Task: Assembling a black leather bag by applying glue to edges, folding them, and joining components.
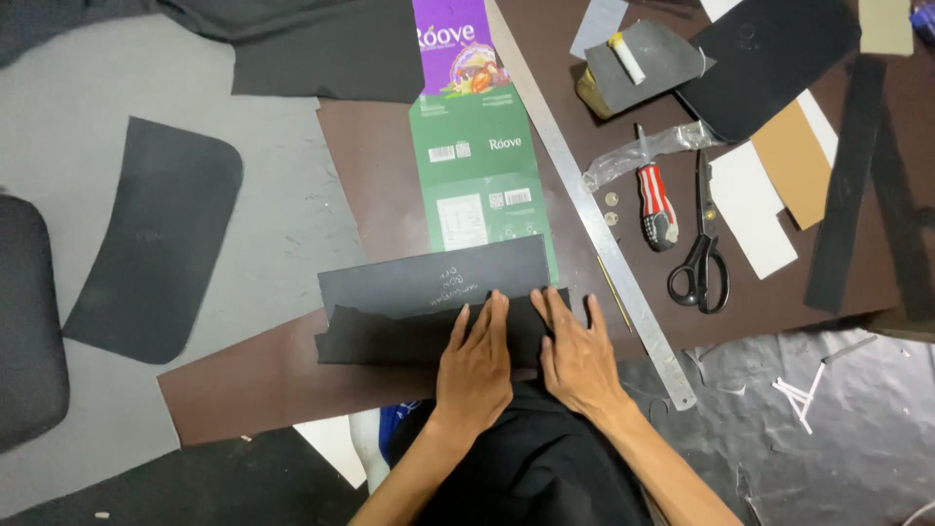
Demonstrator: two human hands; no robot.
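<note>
Head view: a black sheet is laid across a brown sheet at the near edge of the work surface. It is pressed flat by both hands, side by side at its right end. The left hand lies palm down with fingers straight and close together, gripping nothing; the right hand is spread flat likewise, its fingers slightly fanned, closed on nothing. Held so, the sheet appears to be kept from curling or sliding, with its ragged left edge left free. Just behind it a black card with pale handwriting is overlapped by the sheet's far edge, and this card in turn covers the near end of a flattened green carton.

To the right, a steel ruler runs diagonally past the right hand, near but not touching it; a thin yellow stick lies between them. Farther right, scissors, a red-handled screwdriver and a crumpled plastic bag rest well apart from the hands. White and tan cards and black strips lie beyond. On the grey floor at left a rounded black piece lies alone. Nothing stands between the hands and the sheet.
</note>
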